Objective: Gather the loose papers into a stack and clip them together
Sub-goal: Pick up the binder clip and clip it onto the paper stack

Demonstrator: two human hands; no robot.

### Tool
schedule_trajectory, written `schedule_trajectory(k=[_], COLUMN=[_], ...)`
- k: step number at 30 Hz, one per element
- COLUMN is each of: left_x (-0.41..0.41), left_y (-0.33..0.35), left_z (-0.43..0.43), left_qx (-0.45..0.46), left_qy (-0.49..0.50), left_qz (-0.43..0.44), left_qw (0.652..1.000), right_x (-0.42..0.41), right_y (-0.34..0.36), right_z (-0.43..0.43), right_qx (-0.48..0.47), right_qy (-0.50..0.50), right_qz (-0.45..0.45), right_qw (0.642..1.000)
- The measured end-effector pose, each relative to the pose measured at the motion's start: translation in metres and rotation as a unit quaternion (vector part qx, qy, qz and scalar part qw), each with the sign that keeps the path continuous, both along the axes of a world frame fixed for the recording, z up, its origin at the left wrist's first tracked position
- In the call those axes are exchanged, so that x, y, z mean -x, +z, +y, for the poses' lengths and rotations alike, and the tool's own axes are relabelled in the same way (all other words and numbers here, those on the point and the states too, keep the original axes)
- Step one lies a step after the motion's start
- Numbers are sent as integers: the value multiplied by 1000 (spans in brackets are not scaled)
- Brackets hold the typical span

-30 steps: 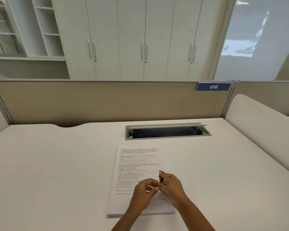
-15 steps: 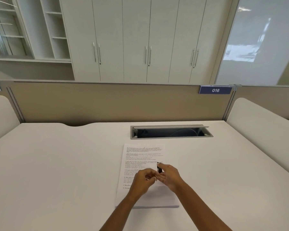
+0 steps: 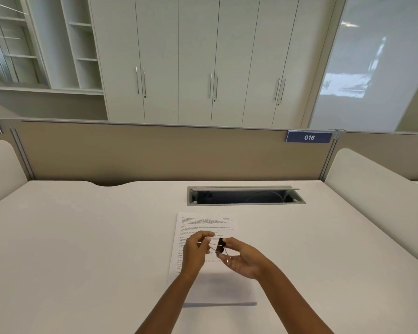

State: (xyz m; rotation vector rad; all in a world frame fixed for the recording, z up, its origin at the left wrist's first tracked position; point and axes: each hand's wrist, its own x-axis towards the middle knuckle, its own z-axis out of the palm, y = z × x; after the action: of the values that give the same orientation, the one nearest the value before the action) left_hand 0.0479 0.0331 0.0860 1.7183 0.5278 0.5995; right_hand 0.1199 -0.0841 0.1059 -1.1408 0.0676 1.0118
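Note:
A stack of printed white papers (image 3: 204,224) lies flat on the white desk (image 3: 82,237), squared up, with its near edge casting a shadow. Above its middle I hold a small black binder clip (image 3: 220,245) with silver wire handles. My right hand (image 3: 241,257) pinches the clip's black body between thumb and fingers. My left hand (image 3: 197,251) grips one wire handle, pulled out to the left. The clip is in the air, apart from the papers. My hands hide the middle of the page.
An open grey cable hatch (image 3: 245,196) is set into the desk just beyond the papers. A beige partition (image 3: 155,153) with a blue "016" label (image 3: 309,137) runs along the far edge. White side panels (image 3: 377,196) flank the desk.
My hands have separated a little; the clip now shows between them with a wire handle drawn out to the left. The camera has tilted, so the papers sit higher in view.

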Motion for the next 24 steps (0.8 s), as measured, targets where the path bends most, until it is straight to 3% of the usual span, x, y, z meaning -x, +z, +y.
schedule_trajectory(k=[6, 14, 20, 24], left_x=[2, 4, 4, 3], left_y=[-4, -8, -1, 8], left_z=[3, 6, 14, 6], left_qx=[165, 332, 486, 530], left_qy=[-7, 64, 14, -56], left_qz=[20, -9, -16, 11], left_qw=[986, 941, 874, 846], right_x=[8, 13, 15, 19], right_y=[5, 12, 13, 11], right_z=[-4, -11, -13, -13], right_qx=[2, 47, 61, 15], right_qy=[69, 78, 51, 59], right_qz=[-15, -166, -223, -204], right_qw=[998, 982, 972, 977])
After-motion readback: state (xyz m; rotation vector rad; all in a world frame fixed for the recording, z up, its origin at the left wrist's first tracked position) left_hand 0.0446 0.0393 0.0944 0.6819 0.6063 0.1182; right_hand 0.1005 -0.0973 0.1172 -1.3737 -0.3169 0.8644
